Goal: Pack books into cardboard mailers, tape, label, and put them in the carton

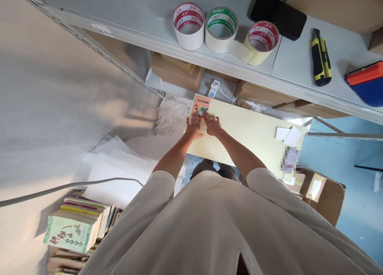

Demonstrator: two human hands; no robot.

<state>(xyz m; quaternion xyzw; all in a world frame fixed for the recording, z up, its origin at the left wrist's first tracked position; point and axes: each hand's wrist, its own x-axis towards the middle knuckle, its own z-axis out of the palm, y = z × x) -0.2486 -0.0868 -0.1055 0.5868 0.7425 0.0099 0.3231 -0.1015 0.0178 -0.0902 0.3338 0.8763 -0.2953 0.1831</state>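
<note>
A small pink book (202, 102) with a coloured picture on its cover lies at the left end of the pale yellow table (239, 127). My left hand (194, 127) rests flat with fingers spread, its fingertips on the book's lower part. Beside it, my right hand (212, 124) has its fingers stretched out and touches the book's lower right edge. Both palms face down, and neither hand grips anything. Part of the cover is hidden under the fingers.
A grey shelf (143, 23) above the table carries tape rolls (188, 25), a black phone-like object (278, 15) and a yellow-black utility knife (321, 57). White cards (291, 136) lie at the table's right. Stacked books (72, 227) and white sheets (119, 167) stand left; an open carton (323, 195) stands right.
</note>
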